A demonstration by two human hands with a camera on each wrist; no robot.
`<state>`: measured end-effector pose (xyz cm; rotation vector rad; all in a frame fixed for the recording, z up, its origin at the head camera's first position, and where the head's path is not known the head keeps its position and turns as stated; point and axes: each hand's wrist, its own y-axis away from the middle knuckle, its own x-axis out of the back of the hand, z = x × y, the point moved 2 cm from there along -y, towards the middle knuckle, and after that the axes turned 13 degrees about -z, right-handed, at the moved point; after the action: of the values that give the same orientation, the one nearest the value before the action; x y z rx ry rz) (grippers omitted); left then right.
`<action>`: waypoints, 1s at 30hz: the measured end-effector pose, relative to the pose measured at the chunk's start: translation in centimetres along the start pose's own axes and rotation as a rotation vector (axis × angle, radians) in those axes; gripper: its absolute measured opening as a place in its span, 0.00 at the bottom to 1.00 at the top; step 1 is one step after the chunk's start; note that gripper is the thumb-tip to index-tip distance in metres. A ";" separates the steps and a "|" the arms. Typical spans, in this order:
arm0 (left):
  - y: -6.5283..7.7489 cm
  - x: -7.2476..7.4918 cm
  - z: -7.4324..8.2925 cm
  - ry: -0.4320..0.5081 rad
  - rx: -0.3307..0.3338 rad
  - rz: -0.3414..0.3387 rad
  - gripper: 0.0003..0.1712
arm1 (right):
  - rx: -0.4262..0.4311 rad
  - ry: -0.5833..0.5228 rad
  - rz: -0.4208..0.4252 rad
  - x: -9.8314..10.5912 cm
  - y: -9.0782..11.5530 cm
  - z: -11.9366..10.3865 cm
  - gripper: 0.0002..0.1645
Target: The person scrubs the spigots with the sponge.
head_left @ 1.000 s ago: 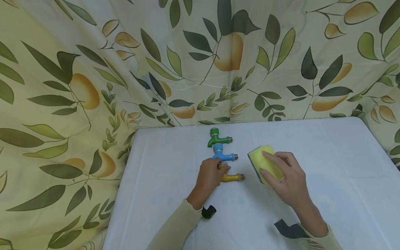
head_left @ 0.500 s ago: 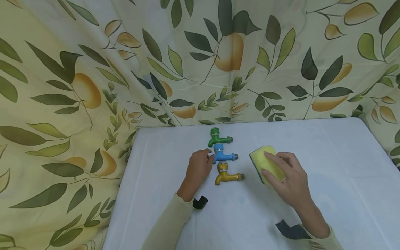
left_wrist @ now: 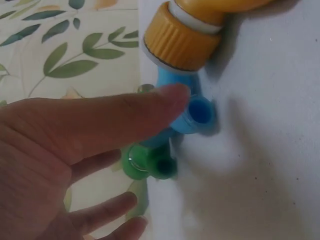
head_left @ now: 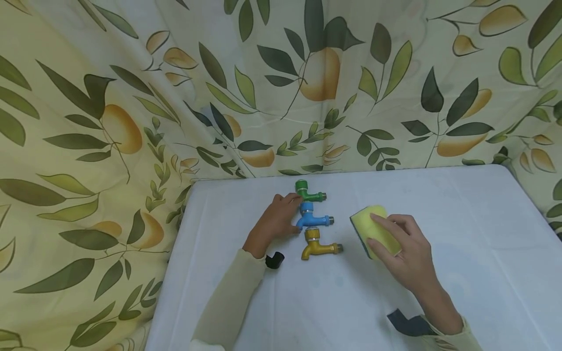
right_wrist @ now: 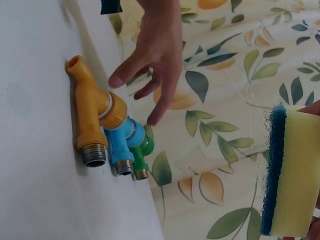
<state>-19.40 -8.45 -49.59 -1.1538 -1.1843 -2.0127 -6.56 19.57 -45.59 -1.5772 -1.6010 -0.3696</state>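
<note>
Three plastic taps lie in a column on the white table: a green tap (head_left: 311, 196) at the back, a blue tap (head_left: 317, 220) in the middle, a yellow tap (head_left: 322, 249) nearest. My left hand (head_left: 277, 218) is spread at the left of the blue and green taps, fingers towards the green one and thumb by the blue spout. In the left wrist view the thumb (left_wrist: 150, 110) overlaps the blue tap, and the other fingers are apart. My right hand (head_left: 408, 251) pinches a yellow sponge (head_left: 373, 229) with a dark blue scouring side (right_wrist: 275, 170), held right of the taps.
The taps stand on a white-covered table (head_left: 474, 253). Behind and to the left hangs a curtain (head_left: 246, 87) printed with leaves and fruit. A black strap piece (head_left: 274, 260) sticks out at the left wrist, and a dark one (head_left: 410, 324) at the right.
My left hand has left the yellow tap and moved back and left, past the blue tap towards the green one. The right hand with the sponge has hardly moved.
</note>
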 end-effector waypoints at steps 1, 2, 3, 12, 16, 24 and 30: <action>-0.2 0.0 0.0 -0.005 0.001 -0.003 0.53 | -0.001 0.002 -0.002 0.0 0.0 0.0 0.36; -0.3 0.0 -0.1 -0.013 -0.001 -0.004 0.54 | 0.000 0.004 -0.002 -0.1 0.0 0.1 0.36; -0.5 -0.1 -0.1 -0.022 -0.006 -0.003 0.54 | 0.002 0.006 -0.003 -0.1 0.0 0.1 0.36; -1.7 -1.3 -1.4 -0.059 -0.041 0.032 0.58 | 0.000 0.013 -0.012 -0.5 0.2 0.3 0.35; -2.0 -1.7 -1.8 -0.038 -0.066 0.067 0.56 | 0.002 0.004 -0.015 -0.7 0.2 0.2 0.35; -1.9 -1.9 -2.4 0.083 -0.068 0.081 0.52 | 0.007 0.002 -0.006 -0.8 0.3 0.4 0.34; -1.3 -1.9 -2.7 0.147 -0.075 0.134 0.52 | -0.001 0.003 -0.007 -1.0 0.4 0.6 0.35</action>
<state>-20.59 -10.19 -52.52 -1.0700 -0.9418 -2.0166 -6.52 19.41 -46.80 -1.5712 -1.6049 -0.3763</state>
